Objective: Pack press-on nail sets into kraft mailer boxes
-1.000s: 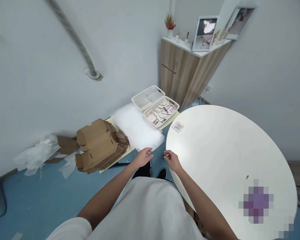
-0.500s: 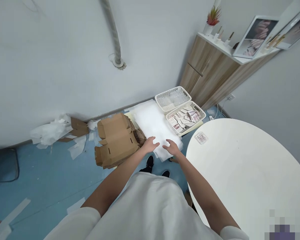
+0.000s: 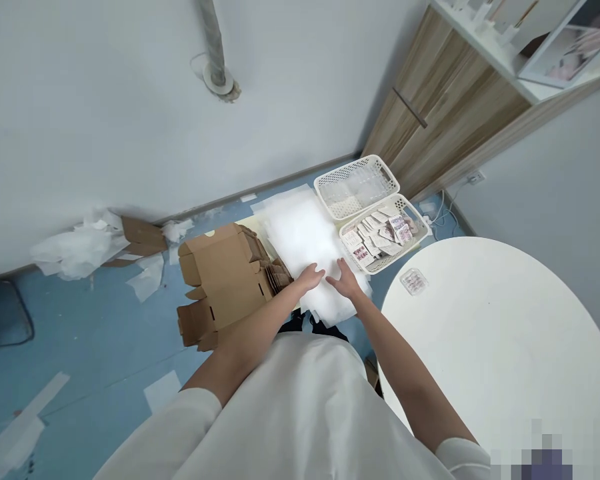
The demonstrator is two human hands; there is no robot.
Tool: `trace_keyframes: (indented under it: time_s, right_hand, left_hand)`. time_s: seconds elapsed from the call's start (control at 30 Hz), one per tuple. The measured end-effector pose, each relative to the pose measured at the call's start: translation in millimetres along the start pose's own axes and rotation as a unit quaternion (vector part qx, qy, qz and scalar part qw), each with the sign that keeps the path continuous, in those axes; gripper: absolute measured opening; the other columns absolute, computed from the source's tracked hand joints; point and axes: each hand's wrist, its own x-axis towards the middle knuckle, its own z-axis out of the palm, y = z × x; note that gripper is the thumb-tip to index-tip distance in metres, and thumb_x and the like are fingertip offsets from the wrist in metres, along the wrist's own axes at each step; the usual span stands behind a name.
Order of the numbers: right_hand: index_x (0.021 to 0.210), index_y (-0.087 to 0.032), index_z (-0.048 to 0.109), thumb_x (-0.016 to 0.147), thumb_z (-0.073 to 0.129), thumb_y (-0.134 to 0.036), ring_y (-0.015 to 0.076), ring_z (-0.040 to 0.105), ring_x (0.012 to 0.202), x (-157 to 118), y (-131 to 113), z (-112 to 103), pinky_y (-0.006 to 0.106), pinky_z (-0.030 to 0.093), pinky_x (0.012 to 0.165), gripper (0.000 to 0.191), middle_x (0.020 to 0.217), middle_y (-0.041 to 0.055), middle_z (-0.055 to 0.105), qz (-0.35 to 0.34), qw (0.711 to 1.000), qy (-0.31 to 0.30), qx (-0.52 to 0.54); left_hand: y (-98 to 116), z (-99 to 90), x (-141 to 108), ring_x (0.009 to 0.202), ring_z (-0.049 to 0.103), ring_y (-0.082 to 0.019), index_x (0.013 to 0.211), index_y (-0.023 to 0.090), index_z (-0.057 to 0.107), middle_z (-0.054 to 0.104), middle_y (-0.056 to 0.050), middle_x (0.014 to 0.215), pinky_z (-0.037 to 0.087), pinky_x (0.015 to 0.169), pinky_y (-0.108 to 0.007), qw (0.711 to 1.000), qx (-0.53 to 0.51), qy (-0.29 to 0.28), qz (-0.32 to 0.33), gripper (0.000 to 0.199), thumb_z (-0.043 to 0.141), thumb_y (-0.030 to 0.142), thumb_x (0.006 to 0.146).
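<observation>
A stack of white translucent sheets lies low down in front of me. My left hand is over the stack's near part, thumb and fingers apart, holding nothing visible. Close on its right, my right hand is spread over the same sheets; whether either hand touches them I cannot tell. Flattened brown cardboard boxes lie left of the stack. On the right, a white basket holds many small printed packets, and another white basket behind it holds clear plastic pieces.
A round white table with a small clear packet stands at right. Behind is a wood-grain cabinet. White scraps and a small carton lie on the blue floor at left. A dark chair part shows far left.
The view has tilted and come nearer to the baskets and boxes. My left hand's fingers are closer together, and both hands remain over the white sheets.
</observation>
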Motion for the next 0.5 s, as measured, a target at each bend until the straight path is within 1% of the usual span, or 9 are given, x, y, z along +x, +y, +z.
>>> trace_keyframes:
  time_s: [0.07, 0.17, 0.3, 0.33, 0.4, 0.47, 0.5]
  right_hand:
    - [0.138, -0.009, 0.014, 0.076, 0.049, -0.041, 0.0235, 0.007, 0.134, 10, 7, 6, 0.039, 0.017, 0.107, 0.077, 0.146, 0.0141, 0.010, -0.016, 1.000, 0.000, -0.017]
    - [0.137, -0.006, 0.013, 0.079, 0.046, -0.032, 0.0249, 0.003, 0.134, 19, 13, 20, 0.042, 0.017, 0.106, 0.072, 0.145, 0.0175, 0.010, -0.066, 0.997, -0.016, -0.041]
    - [0.137, -0.010, 0.015, 0.078, 0.044, -0.024, 0.0264, 0.001, 0.134, 17, 10, 36, 0.048, 0.017, 0.104, 0.067, 0.145, 0.0167, 0.011, -0.123, 0.989, -0.051, -0.065]
    - [0.137, -0.011, 0.015, 0.078, 0.044, -0.023, 0.0260, 0.001, 0.134, 15, 7, 38, 0.049, 0.016, 0.103, 0.067, 0.145, 0.0157, 0.013, -0.135, 0.987, -0.060, -0.068]
    - [0.137, -0.014, 0.016, 0.077, 0.044, -0.020, 0.0249, 0.002, 0.134, 11, 2, 41, 0.050, 0.014, 0.104, 0.067, 0.145, 0.0138, 0.015, -0.158, 0.982, -0.077, -0.073]
    - [0.137, -0.016, 0.018, 0.075, 0.044, -0.018, 0.0243, 0.002, 0.134, 7, -4, 42, 0.049, 0.012, 0.105, 0.067, 0.145, 0.0124, 0.016, -0.184, 0.976, -0.085, -0.074]
    - [0.137, -0.016, 0.018, 0.074, 0.045, -0.017, 0.0242, 0.001, 0.134, 6, -7, 42, 0.049, 0.011, 0.105, 0.068, 0.145, 0.0120, 0.015, -0.197, 0.974, -0.089, -0.072]
  left_hand:
    - [-5, 3.2, 2, 0.130, 0.025, -0.024, 0.133, 0.013, 0.028, 0.023, -0.012, 0.142, 0.024, 0.103, -0.032, 1.000, -0.001, 0.007, -0.016, 0.063, 0.044, 0.041, 0.079]
    - [-9, 7.4, 2, 0.130, 0.023, -0.023, 0.132, 0.014, 0.030, 0.024, -0.011, 0.142, 0.021, 0.104, -0.029, 0.999, -0.001, 0.025, -0.023, 0.062, 0.046, 0.039, 0.078]
    - [-8, 11.2, 1, 0.129, 0.026, -0.024, 0.130, 0.015, 0.034, 0.027, -0.011, 0.141, 0.023, 0.103, -0.031, 0.998, -0.025, 0.049, -0.029, 0.059, 0.046, 0.041, 0.078]
    - [-7, 11.8, 1, 0.128, 0.028, -0.024, 0.128, 0.015, 0.037, 0.030, -0.010, 0.140, 0.025, 0.102, -0.031, 0.997, -0.038, 0.055, -0.024, 0.057, 0.046, 0.041, 0.079]
    - [-6, 12.5, 1, 0.121, 0.039, -0.024, 0.119, 0.017, 0.047, 0.045, -0.010, 0.131, 0.032, 0.097, -0.032, 0.996, -0.067, 0.059, -0.001, 0.046, 0.045, 0.039, 0.080]
    - [-6, 12.6, 1, 0.108, 0.051, -0.022, 0.105, 0.018, 0.057, 0.059, -0.008, 0.114, 0.039, 0.090, -0.032, 0.992, -0.098, 0.074, 0.023, 0.034, 0.044, 0.037, 0.081]
    - [-6, 12.3, 2, 0.101, 0.056, -0.021, 0.099, 0.018, 0.060, 0.063, -0.007, 0.106, 0.041, 0.086, -0.032, 0.989, -0.114, 0.092, 0.025, 0.031, 0.043, 0.037, 0.081]
